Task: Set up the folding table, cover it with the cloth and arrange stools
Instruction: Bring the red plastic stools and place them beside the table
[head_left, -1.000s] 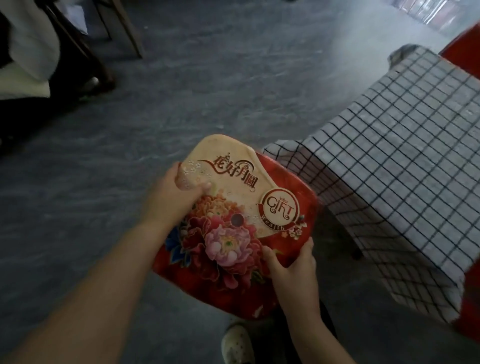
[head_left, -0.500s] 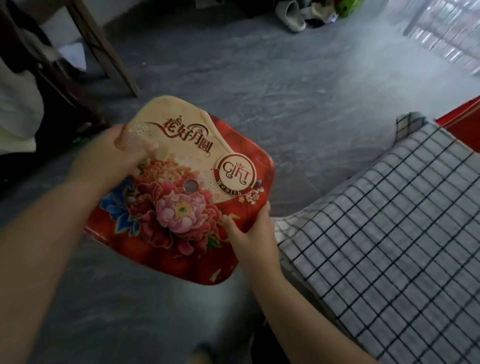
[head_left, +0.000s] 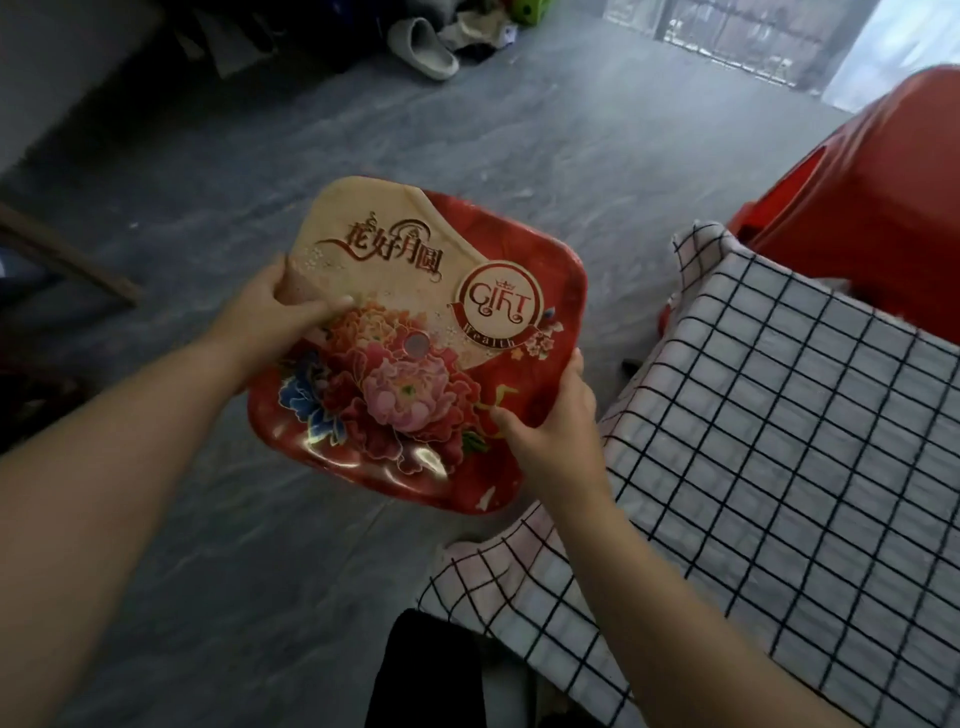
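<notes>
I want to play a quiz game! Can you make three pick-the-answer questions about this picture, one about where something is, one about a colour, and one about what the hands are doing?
1. Where is the plain red stool?
A. beyond the checked cloth's far corner
B. on top of the cloth
C. under the grey slipper

2. What colour are the lines on the checked cloth?
A. green
B. black
C. yellow

3. How is the flowered stool held?
A. by one hand only
B. by no hands, it stands alone
C. by the left hand and right hand

Answers: 1 A, it stands past the cloth's far corner. 2 B, dark grid on white. 3 C, a hand grips each side.
</notes>
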